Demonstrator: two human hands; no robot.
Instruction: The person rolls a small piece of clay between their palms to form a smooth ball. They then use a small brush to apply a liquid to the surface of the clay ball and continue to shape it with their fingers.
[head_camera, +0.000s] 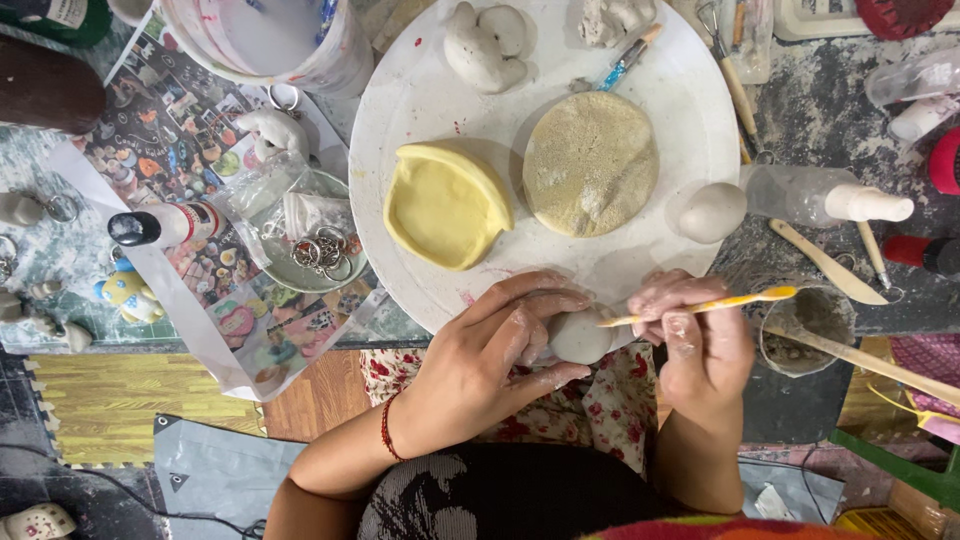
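The left hand (500, 345) cupped a small white clay ball (578, 337) at the near edge of the round white board (420, 90), fingers curled around it. The right hand (695, 340) gripped a yellow modelling tool (715, 303), its tip touching the ball. On the board lay a yellow mould (445, 207) beside a round sponge (590, 163), with another clay ball (712, 212) near the rim.

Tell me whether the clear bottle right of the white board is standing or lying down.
Lying down: the clear bottle rests on its side, its white nozzle pointing right.
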